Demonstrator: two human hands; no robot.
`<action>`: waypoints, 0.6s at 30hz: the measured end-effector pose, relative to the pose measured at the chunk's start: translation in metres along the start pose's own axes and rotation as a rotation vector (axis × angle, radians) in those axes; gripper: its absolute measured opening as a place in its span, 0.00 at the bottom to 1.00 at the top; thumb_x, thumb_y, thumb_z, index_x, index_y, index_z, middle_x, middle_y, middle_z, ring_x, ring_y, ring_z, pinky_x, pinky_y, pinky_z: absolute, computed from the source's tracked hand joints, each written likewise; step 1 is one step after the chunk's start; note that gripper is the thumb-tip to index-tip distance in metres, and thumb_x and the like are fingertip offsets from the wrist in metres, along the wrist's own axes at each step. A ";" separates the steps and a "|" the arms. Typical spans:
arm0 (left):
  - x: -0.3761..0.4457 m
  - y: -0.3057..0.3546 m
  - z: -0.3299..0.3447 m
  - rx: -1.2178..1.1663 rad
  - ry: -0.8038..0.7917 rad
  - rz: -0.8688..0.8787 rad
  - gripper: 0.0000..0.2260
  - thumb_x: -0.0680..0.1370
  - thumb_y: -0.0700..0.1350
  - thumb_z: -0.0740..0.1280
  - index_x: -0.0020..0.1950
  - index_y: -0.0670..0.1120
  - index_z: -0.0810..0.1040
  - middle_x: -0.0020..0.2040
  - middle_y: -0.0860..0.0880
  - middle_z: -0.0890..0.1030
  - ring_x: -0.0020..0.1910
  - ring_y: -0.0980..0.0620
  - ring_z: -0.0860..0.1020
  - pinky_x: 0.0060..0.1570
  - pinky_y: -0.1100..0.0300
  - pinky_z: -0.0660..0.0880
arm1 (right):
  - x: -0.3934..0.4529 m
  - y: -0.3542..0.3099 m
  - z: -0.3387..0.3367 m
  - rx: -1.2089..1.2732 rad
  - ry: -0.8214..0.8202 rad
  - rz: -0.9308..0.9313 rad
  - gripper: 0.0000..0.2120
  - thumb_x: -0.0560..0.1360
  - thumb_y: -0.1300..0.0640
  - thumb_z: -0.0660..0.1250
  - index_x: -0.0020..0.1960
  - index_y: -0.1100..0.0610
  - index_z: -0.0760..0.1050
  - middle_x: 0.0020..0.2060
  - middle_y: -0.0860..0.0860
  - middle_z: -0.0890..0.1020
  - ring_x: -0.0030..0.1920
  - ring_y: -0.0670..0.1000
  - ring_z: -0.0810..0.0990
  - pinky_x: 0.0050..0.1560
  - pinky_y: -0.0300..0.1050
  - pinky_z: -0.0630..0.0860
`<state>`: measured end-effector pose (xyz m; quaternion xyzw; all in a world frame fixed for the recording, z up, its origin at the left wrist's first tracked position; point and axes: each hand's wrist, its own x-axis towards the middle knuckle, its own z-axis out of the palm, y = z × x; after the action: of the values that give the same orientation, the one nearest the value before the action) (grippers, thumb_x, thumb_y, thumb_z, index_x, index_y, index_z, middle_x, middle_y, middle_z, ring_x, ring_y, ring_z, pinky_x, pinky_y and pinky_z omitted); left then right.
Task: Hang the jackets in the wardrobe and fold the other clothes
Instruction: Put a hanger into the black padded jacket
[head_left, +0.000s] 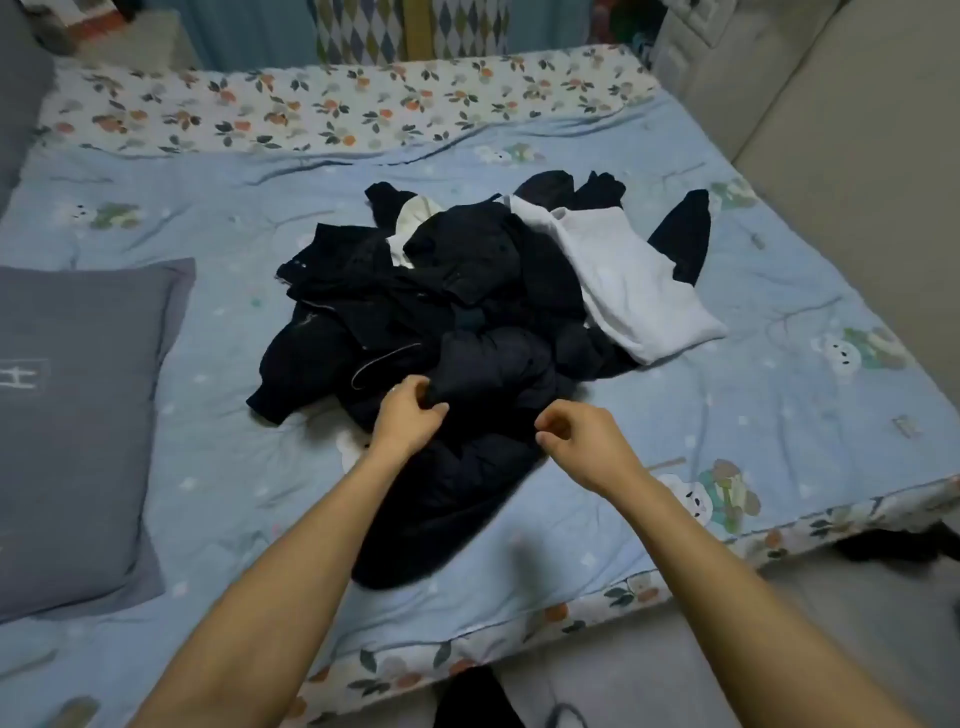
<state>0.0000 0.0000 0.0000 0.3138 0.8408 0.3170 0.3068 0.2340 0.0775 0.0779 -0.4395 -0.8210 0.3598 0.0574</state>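
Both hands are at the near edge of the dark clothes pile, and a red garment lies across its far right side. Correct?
Not quite: the head view shows that the garment is white, not red. Left hand and right hand are at the near edge of the dark clothes pile.

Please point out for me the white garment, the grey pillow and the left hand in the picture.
white garment (631, 291): head view, middle of its flat cloth.
grey pillow (78, 415): head view, middle of its top face.
left hand (408, 413): head view, back of the hand.
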 end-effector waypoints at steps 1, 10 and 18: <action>0.017 0.002 0.004 0.049 -0.016 -0.008 0.33 0.74 0.51 0.74 0.75 0.44 0.66 0.70 0.42 0.71 0.70 0.42 0.70 0.67 0.51 0.69 | 0.008 0.002 0.003 0.013 0.004 0.012 0.03 0.75 0.58 0.70 0.47 0.50 0.78 0.36 0.40 0.78 0.38 0.37 0.77 0.36 0.24 0.68; 0.055 -0.001 0.034 -0.126 -0.080 0.089 0.14 0.76 0.45 0.72 0.61 0.44 0.80 0.59 0.46 0.82 0.60 0.45 0.79 0.61 0.54 0.74 | 0.033 0.000 0.017 0.018 0.004 0.145 0.03 0.76 0.60 0.69 0.50 0.55 0.79 0.41 0.47 0.82 0.39 0.43 0.78 0.37 0.25 0.70; -0.049 -0.034 -0.053 -0.509 -0.149 0.062 0.11 0.76 0.37 0.71 0.47 0.54 0.84 0.48 0.53 0.86 0.49 0.56 0.83 0.50 0.62 0.78 | 0.036 -0.007 0.025 -0.130 -0.110 0.054 0.35 0.73 0.51 0.73 0.75 0.52 0.63 0.72 0.52 0.65 0.70 0.54 0.67 0.67 0.47 0.69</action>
<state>-0.0184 -0.0738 0.0235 0.2745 0.6992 0.5033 0.4272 0.1971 0.0887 0.0561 -0.4437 -0.8325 0.3308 -0.0259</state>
